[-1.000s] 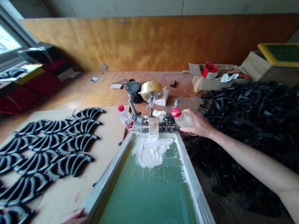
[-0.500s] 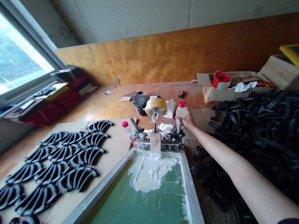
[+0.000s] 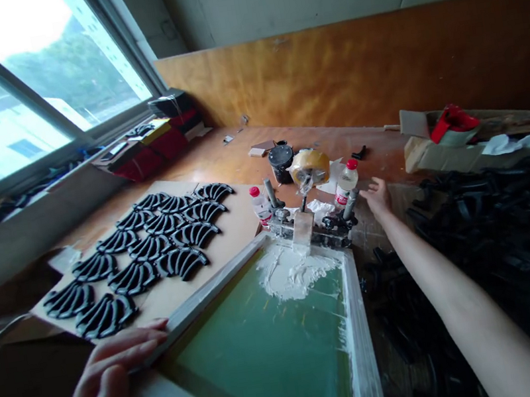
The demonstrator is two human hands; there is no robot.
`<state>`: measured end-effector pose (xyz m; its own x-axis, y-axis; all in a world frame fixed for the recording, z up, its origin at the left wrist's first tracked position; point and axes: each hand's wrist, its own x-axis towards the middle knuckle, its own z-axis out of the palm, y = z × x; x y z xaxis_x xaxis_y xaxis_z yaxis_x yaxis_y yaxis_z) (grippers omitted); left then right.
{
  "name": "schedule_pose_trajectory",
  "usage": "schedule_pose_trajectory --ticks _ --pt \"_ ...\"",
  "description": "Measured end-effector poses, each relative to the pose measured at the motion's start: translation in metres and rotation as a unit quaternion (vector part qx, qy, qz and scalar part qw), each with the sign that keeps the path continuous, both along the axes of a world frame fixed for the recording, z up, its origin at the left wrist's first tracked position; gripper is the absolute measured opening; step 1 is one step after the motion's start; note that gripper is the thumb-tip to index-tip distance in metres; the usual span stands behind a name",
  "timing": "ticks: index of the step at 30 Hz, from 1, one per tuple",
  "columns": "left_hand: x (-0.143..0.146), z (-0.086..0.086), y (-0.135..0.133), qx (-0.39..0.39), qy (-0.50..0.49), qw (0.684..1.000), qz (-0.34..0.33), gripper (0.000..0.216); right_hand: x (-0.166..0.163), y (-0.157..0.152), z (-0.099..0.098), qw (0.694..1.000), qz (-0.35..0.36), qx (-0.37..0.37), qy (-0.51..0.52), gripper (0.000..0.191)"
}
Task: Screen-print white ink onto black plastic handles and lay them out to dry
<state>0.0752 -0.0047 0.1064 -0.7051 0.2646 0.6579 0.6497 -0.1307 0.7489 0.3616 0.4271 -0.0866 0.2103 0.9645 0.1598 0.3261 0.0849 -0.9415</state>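
My left hand (image 3: 106,396) grips the near left corner of a metal-framed printing screen (image 3: 211,286), fingers along its edge. The screen's green mesh carries a smear of white paste (image 3: 293,272) at its far end, where a clamp (image 3: 313,221) holds the frame. My right hand (image 3: 377,197) reaches out beyond the frame's far right corner, fingers spread and empty. It is just to the right of a small red-capped bottle (image 3: 345,182) that stands on the table, and does not touch it.
Rows of black curved plastic parts (image 3: 152,246) lie on a cardboard sheet to the left. A big heap of the same parts (image 3: 507,234) fills the right. A second red-capped bottle (image 3: 260,204), a tape roll (image 3: 309,166), a black jar (image 3: 281,159) and a cardboard box (image 3: 459,154) stand behind the clamp.
My right hand carried the red-capped bottle away from the frame, stood it behind the clamp and let go. The view swung left and my left hand now shows gripping the frame's corner.
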Motion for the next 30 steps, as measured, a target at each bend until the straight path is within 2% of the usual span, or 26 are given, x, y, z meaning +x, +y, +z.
schedule_pose_trajectory --ticks 2,4,5,7,9,11,13,16,19,22,26,30 --pt "-0.004 -0.014 -0.002 0.022 -0.001 0.999 -0.050 0.023 0.021 -0.029 0.031 0.997 -0.042 0.070 -0.007 0.038" --pt "-0.007 -0.032 -0.013 0.036 0.000 0.995 -0.090 0.021 0.027 -0.068 0.068 0.988 -0.041 0.147 -0.032 0.029" --pt "-0.009 -0.042 -0.021 0.036 -0.003 0.994 -0.105 0.020 0.023 -0.089 0.087 0.983 -0.017 0.177 -0.054 0.028" --pt "-0.010 -0.064 -0.039 0.030 -0.025 0.990 -0.134 0.018 0.002 -0.132 0.117 0.964 0.077 0.223 -0.120 0.025" --pt "-0.009 -0.084 -0.056 0.009 -0.066 0.986 -0.153 0.014 -0.032 -0.168 0.134 0.924 0.202 0.243 -0.215 0.023" --pt "-0.006 -0.099 -0.069 -0.017 -0.133 0.978 -0.161 0.014 -0.068 -0.193 0.135 0.868 0.284 0.250 -0.320 0.030" --pt "-0.001 -0.110 -0.078 -0.035 -0.239 0.956 -0.168 0.024 -0.097 -0.207 0.126 0.818 0.316 0.237 -0.417 0.041" --pt "0.001 -0.121 -0.085 -0.053 -0.436 0.879 -0.187 0.037 -0.121 -0.219 0.109 0.779 0.313 0.176 -0.514 0.033" --pt "-0.006 -0.135 -0.086 -0.100 -0.567 0.797 -0.183 0.042 -0.125 -0.229 0.105 0.758 0.321 0.099 -0.559 0.017" --pt "-0.016 -0.151 -0.088 -0.162 -0.623 0.743 -0.181 0.042 -0.115 -0.241 0.111 0.758 0.308 0.060 -0.572 0.016" --pt "-0.022 -0.158 -0.090 -0.178 -0.631 0.722 -0.219 0.044 -0.095 -0.258 0.112 0.762 0.253 0.054 -0.594 0.017" --pt "-0.023 -0.152 -0.093 -0.185 -0.633 0.714 -0.234 0.051 -0.092 -0.272 0.097 0.735 0.212 0.017 -0.644 0.018"
